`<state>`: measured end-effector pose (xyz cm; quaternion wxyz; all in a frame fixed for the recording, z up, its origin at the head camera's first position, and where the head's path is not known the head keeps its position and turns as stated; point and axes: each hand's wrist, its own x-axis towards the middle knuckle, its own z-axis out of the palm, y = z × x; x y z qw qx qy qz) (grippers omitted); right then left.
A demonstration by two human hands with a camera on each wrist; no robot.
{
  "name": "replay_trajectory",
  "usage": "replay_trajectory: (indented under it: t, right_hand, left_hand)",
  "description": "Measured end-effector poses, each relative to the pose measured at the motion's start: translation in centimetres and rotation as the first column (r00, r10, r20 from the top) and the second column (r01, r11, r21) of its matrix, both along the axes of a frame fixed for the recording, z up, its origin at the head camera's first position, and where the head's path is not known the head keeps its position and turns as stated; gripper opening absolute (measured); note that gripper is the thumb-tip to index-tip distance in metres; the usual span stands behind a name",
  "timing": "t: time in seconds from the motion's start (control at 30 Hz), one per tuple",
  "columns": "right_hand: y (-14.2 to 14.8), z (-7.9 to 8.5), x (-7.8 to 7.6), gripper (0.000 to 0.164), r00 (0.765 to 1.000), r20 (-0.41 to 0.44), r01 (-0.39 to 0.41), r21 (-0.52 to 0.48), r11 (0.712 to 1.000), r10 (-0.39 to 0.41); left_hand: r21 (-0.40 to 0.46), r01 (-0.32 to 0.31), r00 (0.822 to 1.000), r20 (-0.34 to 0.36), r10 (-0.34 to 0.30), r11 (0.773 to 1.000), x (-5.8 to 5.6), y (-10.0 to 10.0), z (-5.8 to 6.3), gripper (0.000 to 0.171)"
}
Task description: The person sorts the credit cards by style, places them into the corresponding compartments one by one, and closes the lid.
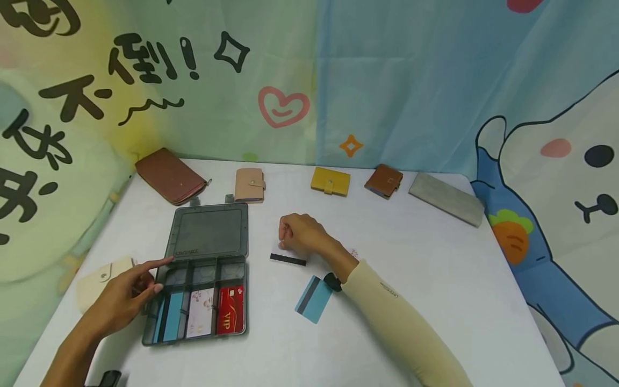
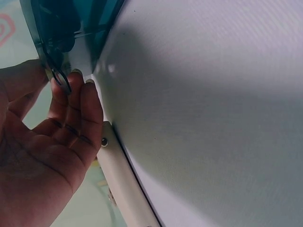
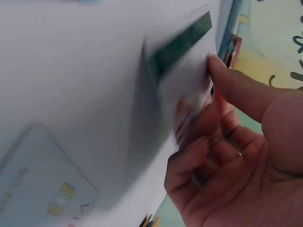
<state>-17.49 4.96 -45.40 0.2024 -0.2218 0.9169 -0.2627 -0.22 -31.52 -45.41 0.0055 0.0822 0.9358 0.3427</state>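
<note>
My left hand pinches the left side of a dark translucent compartment box; its index finger points across toward the hinge. In the left wrist view, its fingertips are at the box's corner beside a wire loop. The lid lies folded back. Blue cards, a white flowered card and a red VIP card fill the front compartments. My right hand pinches a white card with a dark stripe, tilted over the table. Near my right wrist lies a blue striped card.
A white chip card lies near my right hand. Along the back are a brown zip wallet, beige, yellow and brown card holders, and a grey pouch. A cream wallet sits behind my left hand.
</note>
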Motion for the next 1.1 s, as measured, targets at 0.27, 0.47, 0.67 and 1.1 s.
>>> replay_trajectory:
  t: [0.27,0.47,0.67,1.1]
  right_hand:
    - [0.7,1.0,2.0,0.021,0.989,0.094,-0.070,-0.359,0.931,0.111]
    - [-0.9,1.3,4.7,0.021,0.972,0.201,0.000,-0.524,0.851,0.124]
    - [-4.1,1.2,7.9,0.015,0.962,0.240,0.024,-0.550,0.835,0.130]
    - [-7.6,0.5,10.5,0.025,0.959,0.028,-0.250,-0.392,0.885,0.284]
  left_hand:
    - [0.003,0.007,1.000,-0.009,-0.007,1.000,0.0,0.0,0.1,0.055]
    - [-0.008,0.007,1.000,-0.002,-0.007,1.000,0.1,0.1,0.1,0.056]
    - [-0.005,0.009,1.000,-0.008,-0.009,1.000,0.0,0.0,0.0,0.056]
    - [0.007,-0.001,1.000,0.005,0.001,1.000,0.0,0.1,0.0,0.055]
